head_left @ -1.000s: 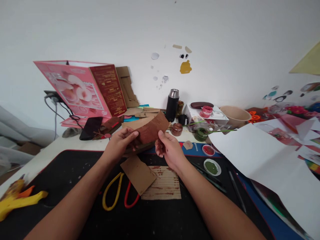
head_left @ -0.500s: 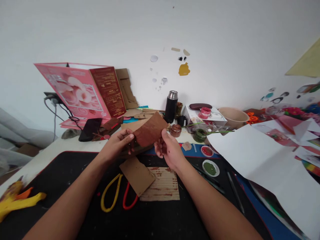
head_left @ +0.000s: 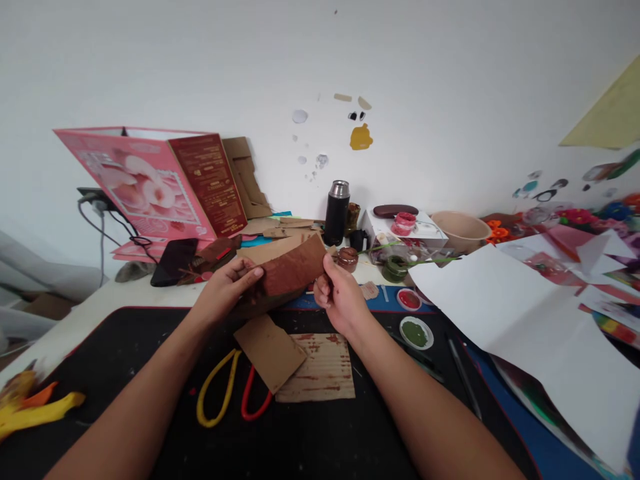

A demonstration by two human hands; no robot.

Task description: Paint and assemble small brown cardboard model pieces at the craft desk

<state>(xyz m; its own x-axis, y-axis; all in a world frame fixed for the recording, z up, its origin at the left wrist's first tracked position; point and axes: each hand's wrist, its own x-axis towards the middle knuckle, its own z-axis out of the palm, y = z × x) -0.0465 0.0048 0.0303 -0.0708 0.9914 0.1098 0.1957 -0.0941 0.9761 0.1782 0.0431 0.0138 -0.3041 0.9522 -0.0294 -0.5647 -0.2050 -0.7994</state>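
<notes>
Between my two hands is a piece of brown-painted cardboard [head_left: 293, 268], held above the dark mat. My left hand [head_left: 233, 283] pinches its left end, thumb on top. My right hand [head_left: 343, 290] grips the right end between thumb and curled fingers. Below lie a small plain cardboard square [head_left: 270, 353] and a corrugated cardboard piece [head_left: 323, 373] streaked with brown paint. A pair of scissors with one yellow handle [head_left: 217, 390] and one red handle [head_left: 257, 397] is partly hidden under the square.
Paint lids with green [head_left: 416, 333] and red [head_left: 409, 299] sit at the right, near paint jars [head_left: 395, 268]. A black thermos [head_left: 337, 213] stands at the back. White paper [head_left: 480, 300] spreads right; a pink box [head_left: 150, 187] stands left. A yellow-handled tool [head_left: 45, 413] lies far left.
The painted cardboard has tilted flatter, its top edge dropping slightly. The whole scene has shifted a little left in view. Both hands keep their hold.
</notes>
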